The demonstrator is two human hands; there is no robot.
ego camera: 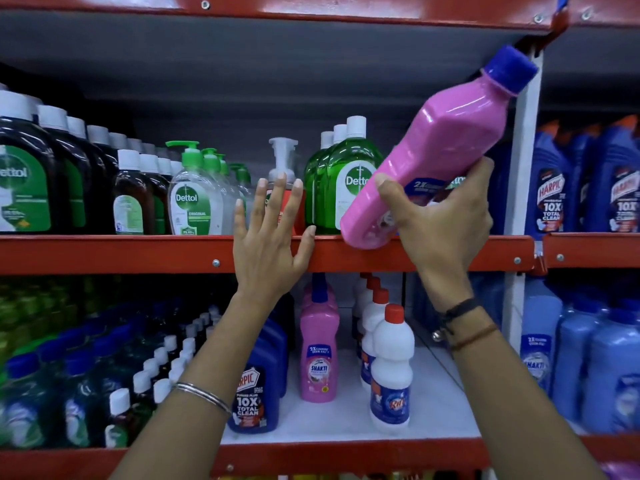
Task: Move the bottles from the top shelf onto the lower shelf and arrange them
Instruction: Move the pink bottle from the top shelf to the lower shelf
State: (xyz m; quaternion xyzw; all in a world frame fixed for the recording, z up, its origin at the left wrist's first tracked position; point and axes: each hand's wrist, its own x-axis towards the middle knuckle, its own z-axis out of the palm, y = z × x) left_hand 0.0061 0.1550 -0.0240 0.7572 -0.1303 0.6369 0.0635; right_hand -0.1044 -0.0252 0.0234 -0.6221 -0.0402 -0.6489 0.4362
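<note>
My right hand grips a pink bottle with a blue cap around its lower body. The bottle is tilted, cap pointing up and right, its base just over the red front edge of the top shelf. My left hand is spread flat with fingers apart against that edge, thumb on the lip, holding nothing. On the white lower shelf stands a row of matching pink bottles, upright, between blue Harpic bottles and white bottles with red caps.
Green Dettol bottles, a pump dispenser, clear Dettol pump bottles and brown Dettol bottles fill the top shelf. A white upright post divides off the right bay of blue bottles. Dark bottles crowd the lower left.
</note>
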